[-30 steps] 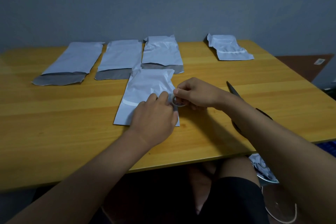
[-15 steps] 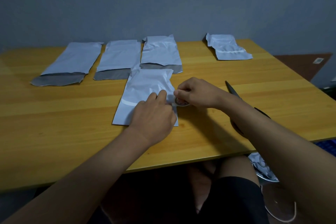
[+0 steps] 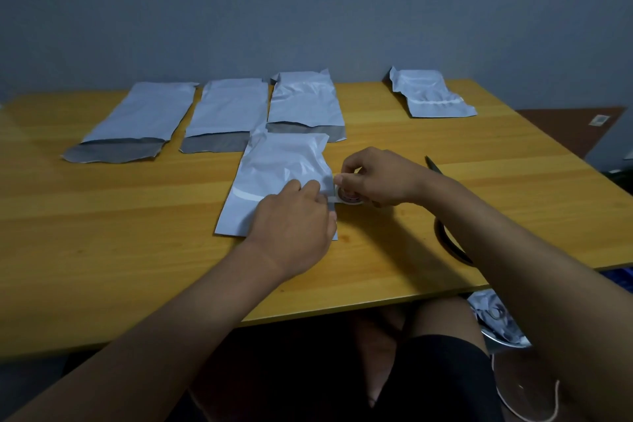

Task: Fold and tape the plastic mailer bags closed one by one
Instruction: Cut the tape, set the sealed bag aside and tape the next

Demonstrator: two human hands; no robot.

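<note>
Our right hand (image 3: 378,180) now further right, pinching the tape roll (image 3: 349,198); our left hand (image 3: 294,216) flat, pressing the mailer (image 3: 281,168) as before.

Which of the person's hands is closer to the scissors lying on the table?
The right. The right hand holds the tape roll a short way left of the scissors, its forearm crossing over them. The left hand presses on the mailer bag, farther left.

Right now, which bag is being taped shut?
Look at the yellow wooden table. Three flat grey plastic mailer bags lie in a row at its far edge. The taped bag lies nearer, alone under both hands, beside the small tape roll.
</note>
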